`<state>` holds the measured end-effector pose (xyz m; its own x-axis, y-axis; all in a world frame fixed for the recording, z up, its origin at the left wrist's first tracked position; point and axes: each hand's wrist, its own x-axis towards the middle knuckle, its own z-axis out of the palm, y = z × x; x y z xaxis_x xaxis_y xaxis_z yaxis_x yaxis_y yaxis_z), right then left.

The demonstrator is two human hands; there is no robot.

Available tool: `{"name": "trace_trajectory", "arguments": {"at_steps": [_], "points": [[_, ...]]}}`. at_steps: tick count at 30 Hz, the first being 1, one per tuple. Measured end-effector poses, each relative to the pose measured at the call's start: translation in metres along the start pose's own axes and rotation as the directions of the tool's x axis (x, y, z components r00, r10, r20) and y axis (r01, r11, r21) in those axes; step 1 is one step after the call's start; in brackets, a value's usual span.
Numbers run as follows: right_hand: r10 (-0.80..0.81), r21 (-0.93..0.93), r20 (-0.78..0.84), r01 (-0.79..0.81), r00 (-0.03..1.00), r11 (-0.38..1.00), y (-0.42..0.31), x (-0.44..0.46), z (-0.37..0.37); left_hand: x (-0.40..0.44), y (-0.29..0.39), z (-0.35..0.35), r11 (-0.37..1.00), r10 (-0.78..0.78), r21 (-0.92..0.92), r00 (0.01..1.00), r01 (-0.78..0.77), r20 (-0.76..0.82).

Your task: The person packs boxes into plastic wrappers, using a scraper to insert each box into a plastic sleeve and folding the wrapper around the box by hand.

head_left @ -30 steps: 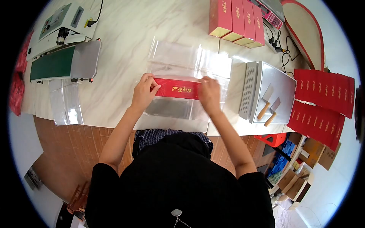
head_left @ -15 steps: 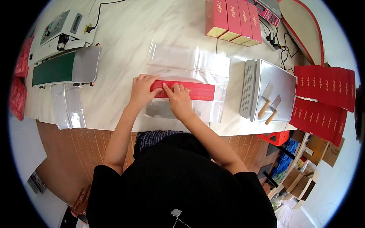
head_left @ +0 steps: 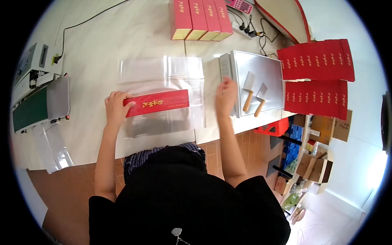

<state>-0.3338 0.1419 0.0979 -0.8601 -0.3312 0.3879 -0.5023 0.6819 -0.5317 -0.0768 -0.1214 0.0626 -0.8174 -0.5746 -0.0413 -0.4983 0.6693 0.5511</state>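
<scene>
On the table lies a long, narrow red packet (head_left: 163, 103) with gold lettering, over clear plastic bags (head_left: 163, 128). My left hand (head_left: 117, 107) is closed on its left end, thumb on top. Whether the packet is a box or a flat sleeve I cannot tell. My right hand (head_left: 226, 98) is off the packet, beside the left edge of a silver metal box (head_left: 269, 67). Its fingers look curled but are smeared by motion. On the metal box rest two wooden-handled spatulas (head_left: 248, 92) (head_left: 261, 98).
Several red boxes (head_left: 202, 20) stand at the back. Flat red packets (head_left: 318, 98) are fanned out at the right. A machine with a green belt (head_left: 30, 108) stands at the left, near more clear bags (head_left: 51, 147). Cables (head_left: 265, 38) run along the back right.
My right hand has left the packet and swung right toward the metal box. My left hand still grips the packet's left end. The whole view has shifted rightward.
</scene>
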Motion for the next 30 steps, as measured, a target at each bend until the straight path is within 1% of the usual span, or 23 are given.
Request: {"name": "trace_trajectory", "arguments": {"at_steps": [2, 4, 5, 6, 7, 9, 10, 11, 12, 13, 15, 16, 18, 19, 20, 21, 22, 23, 25, 27, 28, 29, 30], "points": [[-0.028, -0.35, -0.136, -0.022, 0.99, 0.936, 0.038, 0.021, -0.035, 0.0, -0.001, -0.001, 1.0, -0.018, -0.006, 1.0, 0.017, -0.017], [0.047, -0.62, -0.141, -0.125, 0.989, 0.775, 0.062, 0.029, -0.058, 0.0, 0.0, -0.002, 1.0, -0.027, -0.007, 1.0, 0.027, -0.015], [0.044, -0.614, -0.137, -0.12, 0.99, 0.78, 0.069, 0.029, -0.063, 0.0, 0.001, -0.003, 0.999, -0.032, -0.008, 0.999, 0.032, -0.008], [0.185, -0.666, -0.061, -0.178, 0.981, 0.724, 0.074, 0.029, -0.066, -0.001, 0.0, -0.002, 0.999, -0.041, -0.003, 0.999, 0.041, -0.016], [0.323, -0.72, 0.009, -0.218, 0.946, 0.658, 0.081, 0.029, -0.067, -0.001, -0.001, 0.0, 0.999, -0.032, -0.003, 0.999, 0.032, -0.025], [0.472, -0.711, -0.045, -0.361, 0.88, 0.604, 0.097, 0.029, -0.06, -0.002, -0.004, 0.002, 0.999, -0.049, 0.006, 0.997, 0.05, -0.054], [0.493, -0.687, 0.015, -0.349, 0.87, 0.638, 0.112, 0.028, -0.059, -0.001, -0.005, 0.001, 0.999, -0.037, -0.02, 0.999, 0.037, -0.032], [0.457, -0.741, 0.04, -0.28, 0.889, 0.611, 0.123, 0.029, -0.055, -0.001, -0.005, 0.0, 0.999, -0.028, -0.046, 1.0, 0.028, -0.013], [0.493, -0.773, 0.057, -0.275, 0.868, 0.572, 0.113, 0.032, -0.056, -0.002, -0.006, 0.002, 0.999, -0.013, -0.043, 0.999, 0.011, -0.036], [0.498, -0.739, 0.073, -0.289, 0.864, 0.609, 0.118, 0.031, -0.055, -0.004, -0.005, 0.001, 0.998, -0.044, -0.036, 0.997, 0.042, -0.057], [0.459, -0.7, 0.105, -0.262, 0.882, 0.664, 0.124, 0.03, -0.054, -0.004, -0.005, 0.001, 0.997, -0.016, -0.075, 0.999, 0.012, -0.048], [0.437, -0.693, 0.123, -0.238, 0.891, 0.681, 0.116, 0.027, -0.054, -0.005, -0.007, 0.004, 0.997, -0.005, -0.078, 0.997, -0.001, -0.071], [0.296, -0.415, 0.086, -0.236, 0.951, 0.879, 0.093, 0.02, -0.052, -0.006, -0.009, 0.005, 0.996, -0.024, -0.09, 0.997, 0.017, -0.08], [0.284, -0.412, 0.096, -0.222, 0.954, 0.884, 0.076, 0.017, -0.048, -0.007, -0.009, 0.005, 0.995, -0.018, -0.103, 0.998, 0.011, -0.067], [0.238, -0.239, 0.282, -0.172, 0.929, 0.956, 0.06, 0.01, -0.045, -0.008, -0.009, 0.005, 0.994, -0.026, -0.106, 0.997, 0.019, -0.071], [0.159, -0.053, 0.447, -0.151, 0.88, 0.987, 0.043, 0.0, -0.043, -0.008, -0.009, 0.004, 0.994, -0.031, -0.109, 0.997, 0.023, -0.066], [-0.001, 0.052, 0.563, -0.035, 0.826, 0.998, 0.024, -0.008, -0.037, -0.008, -0.009, 0.004, 0.993, -0.032, -0.113, 0.998, 0.025, -0.059], [-0.163, 0.17, 0.651, 0.067, 0.741, 0.983, 0.005, -0.015, -0.028, -0.008, -0.009, 0.005, 0.993, -0.032, -0.116, 0.998, 0.024, -0.06], [-0.415, 0.402, 0.747, 0.145, 0.519, 0.904, -0.027, -0.026, -0.008, -0.009, -0.01, 0.006, 0.993, -0.033, -0.113, 0.998, 0.026, -0.061], [-0.496, 0.423, 0.784, 0.264, 0.374, 0.867, -0.052, -0.035, 0.0, -0.009, -0.012, 0.008, 0.993, -0.032, -0.118, 0.997, 0.024, -0.068], [-0.584, 0.5, 0.737, 0.306, 0.341, 0.81, -0.061, -0.035, 0.007, -0.009, -0.012, 0.008, 0.992, -0.029, -0.123, 0.997, 0.02, -0.073], [-0.588, 0.504, 0.736, 0.308, 0.336, 0.807, -0.063, -0.033, 0.011, -0.009, -0.013, 0.008, 0.992, -0.034, -0.123, 0.996, 0.024, -0.077], [-0.579, 0.474, 0.753, 0.352, 0.313, 0.807, -0.065, -0.031, 0.016, -0.009, -0.013, 0.008, 0.993, -0.027, -0.12, 0.997, 0.018, -0.073]]}}
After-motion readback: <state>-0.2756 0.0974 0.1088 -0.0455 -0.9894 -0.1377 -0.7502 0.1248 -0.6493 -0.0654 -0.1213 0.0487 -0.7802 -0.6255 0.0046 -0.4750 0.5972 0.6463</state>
